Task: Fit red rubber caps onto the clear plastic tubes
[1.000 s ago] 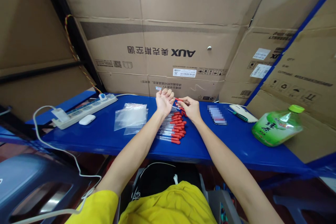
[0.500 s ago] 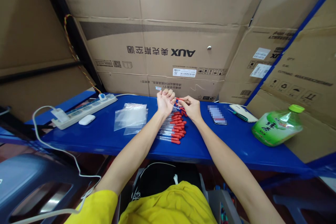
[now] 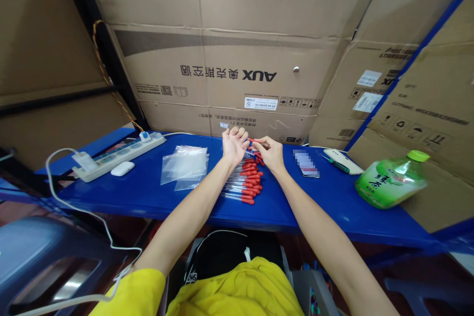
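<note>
A row of several clear tubes with red caps (image 3: pixel 247 182) lies on the blue table (image 3: pixel 148 192), straight ahead of me. My left hand (image 3: pixel 232 144) hovers over the far end of the row, fingers curled round a bundle of clear tubes. My right hand (image 3: pixel 269 152) is beside it, pinching one red-capped tube (image 3: pixel 252 140) whose red end points toward the left hand. The two hands nearly touch.
Clear plastic bags (image 3: pixel 184 164) lie left of the tubes. Further left are a white power strip (image 3: pixel 118 155) and a small white case (image 3: pixel 122 169). To the right lie a phone (image 3: pixel 305 163), a white device (image 3: pixel 341 160) and a green bottle (image 3: pixel 392 179) on its side. Cardboard boxes (image 3: pixel 229 74) wall the back.
Both hands have stayed over the far end of the tube row; the left hand's fingers have shifted slightly. The view has tipped a little.
</note>
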Demonstrator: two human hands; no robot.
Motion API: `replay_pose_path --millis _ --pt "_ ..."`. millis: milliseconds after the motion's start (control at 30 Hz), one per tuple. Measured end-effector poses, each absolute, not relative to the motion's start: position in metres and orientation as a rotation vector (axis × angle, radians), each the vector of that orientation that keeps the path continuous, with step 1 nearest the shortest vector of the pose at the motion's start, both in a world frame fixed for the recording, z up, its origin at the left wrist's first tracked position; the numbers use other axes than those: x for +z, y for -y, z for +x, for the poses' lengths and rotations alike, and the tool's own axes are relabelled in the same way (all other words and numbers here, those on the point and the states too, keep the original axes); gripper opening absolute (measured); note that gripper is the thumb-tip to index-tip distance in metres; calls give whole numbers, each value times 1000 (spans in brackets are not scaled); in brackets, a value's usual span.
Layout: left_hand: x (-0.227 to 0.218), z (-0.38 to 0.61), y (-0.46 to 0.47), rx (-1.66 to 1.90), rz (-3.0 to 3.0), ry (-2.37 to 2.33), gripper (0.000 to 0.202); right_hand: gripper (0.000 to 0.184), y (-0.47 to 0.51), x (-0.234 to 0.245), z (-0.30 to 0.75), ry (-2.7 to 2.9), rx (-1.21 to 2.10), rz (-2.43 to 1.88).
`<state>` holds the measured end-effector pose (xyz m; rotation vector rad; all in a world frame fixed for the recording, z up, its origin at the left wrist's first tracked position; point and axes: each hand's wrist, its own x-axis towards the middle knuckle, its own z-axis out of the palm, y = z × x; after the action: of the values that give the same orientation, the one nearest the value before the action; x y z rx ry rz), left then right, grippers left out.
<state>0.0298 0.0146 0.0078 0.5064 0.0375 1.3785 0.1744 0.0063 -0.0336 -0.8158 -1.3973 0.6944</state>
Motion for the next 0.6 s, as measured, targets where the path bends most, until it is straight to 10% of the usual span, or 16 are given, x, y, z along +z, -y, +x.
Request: replay_pose_path --millis 600 --pt "5 29 -18 1357 502 19 34 36 -4 -33 173 1419 672 -806"
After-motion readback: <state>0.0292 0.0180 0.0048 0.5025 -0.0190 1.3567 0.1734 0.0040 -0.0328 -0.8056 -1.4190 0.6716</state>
